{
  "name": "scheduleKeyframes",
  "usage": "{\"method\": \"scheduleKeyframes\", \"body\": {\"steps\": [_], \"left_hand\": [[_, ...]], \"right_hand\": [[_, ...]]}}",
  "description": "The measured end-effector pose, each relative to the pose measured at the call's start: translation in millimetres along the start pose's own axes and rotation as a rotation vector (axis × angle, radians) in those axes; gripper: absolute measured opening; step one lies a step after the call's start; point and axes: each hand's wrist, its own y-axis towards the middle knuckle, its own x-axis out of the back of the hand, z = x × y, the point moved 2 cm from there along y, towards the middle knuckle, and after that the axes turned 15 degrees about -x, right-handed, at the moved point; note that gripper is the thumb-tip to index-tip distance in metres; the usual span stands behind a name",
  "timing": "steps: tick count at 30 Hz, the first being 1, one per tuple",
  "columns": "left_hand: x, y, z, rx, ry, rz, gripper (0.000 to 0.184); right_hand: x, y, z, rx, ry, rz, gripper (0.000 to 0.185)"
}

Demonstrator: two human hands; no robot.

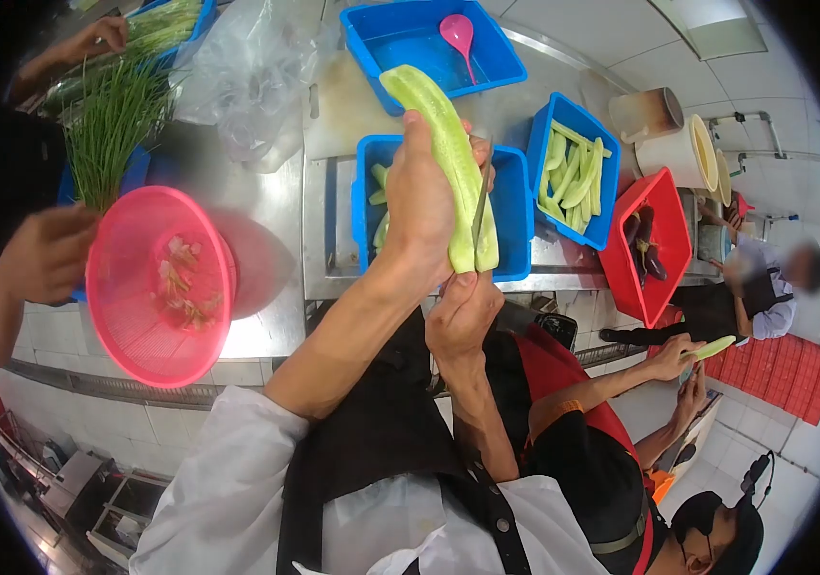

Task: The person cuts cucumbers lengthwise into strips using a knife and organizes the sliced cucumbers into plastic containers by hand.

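Note:
My left hand is wrapped round a long, peeled light-green vegetable that is split lengthwise at its near end. My right hand is closed on a knife, whose blade lies in the split between the two strips. Both hands are over a blue basin with some green pieces inside. To the right, a second blue basin holds several cut green strips.
A blue basin with a pink ladle stands behind. A pink colander, plastic bags and a co-worker's hand are left. Right are a red basin with eggplants and another co-worker's hand near a green piece.

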Motion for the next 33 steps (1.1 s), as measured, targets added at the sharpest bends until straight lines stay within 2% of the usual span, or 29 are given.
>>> {"method": "scheduleKeyframes", "body": {"steps": [6, 8, 12, 14, 15, 18, 19, 22, 23, 24, 26, 27, 30, 33], "left_hand": [[4, -3, 5, 0.001, 0.002, -0.020, 0.042], [5, -5, 7, 0.050, 0.067, -0.104, 0.042], [6, -6, 11, 0.043, 0.013, -0.021, 0.043], [4, -8, 11, 0.043, 0.025, -0.025, 0.043], [4, -10, 12, 0.057, 0.039, -0.046, 0.043], [3, -11, 9, 0.045, 0.028, -0.070, 0.043], [3, -14, 8, 0.051, 0.045, -0.083, 0.043], [9, -17, 6, 0.058, 0.034, -0.053, 0.042], [12, -15, 6, 0.076, 0.046, -0.021, 0.049], [18, -12, 3, 0.074, 0.056, -0.029, 0.049], [23, -7, -2, 0.158, -0.056, 0.138, 0.057], [21, -5, -9, 0.106, -0.010, 0.118, 0.062], [22, 1, -5, 0.006, -0.082, 0.089, 0.061], [13, -5, -7, 0.014, -0.008, -0.017, 0.057]], "right_hand": [[0, -4, -5, 0.000, -0.070, 0.029, 0.036], [-1, -4, -12, 0.054, -0.172, -0.011, 0.036], [2, -3, -14, 0.007, -0.156, -0.017, 0.030], [1, 1, -22, 0.230, -0.233, 0.008, 0.022], [0, 1, -16, 0.268, -0.214, -0.034, 0.017], [-4, 7, -5, 0.228, -0.064, -0.055, 0.017], [-6, 6, -11, 0.277, -0.126, -0.047, 0.016], [-2, 2, -3, 0.238, -0.142, -0.012, 0.015], [-1, -2, -2, 0.226, -0.133, -0.002, 0.015], [1, -3, -2, 0.141, -0.095, 0.011, 0.016], [1, -5, 1, 0.056, -0.056, 0.022, 0.016], [1, -6, 3, 0.051, -0.042, 0.002, 0.015], [0, -11, 3, 0.059, -0.079, -0.001, 0.014], [0, -12, 7, 0.174, -0.124, 0.025, 0.020]]}}
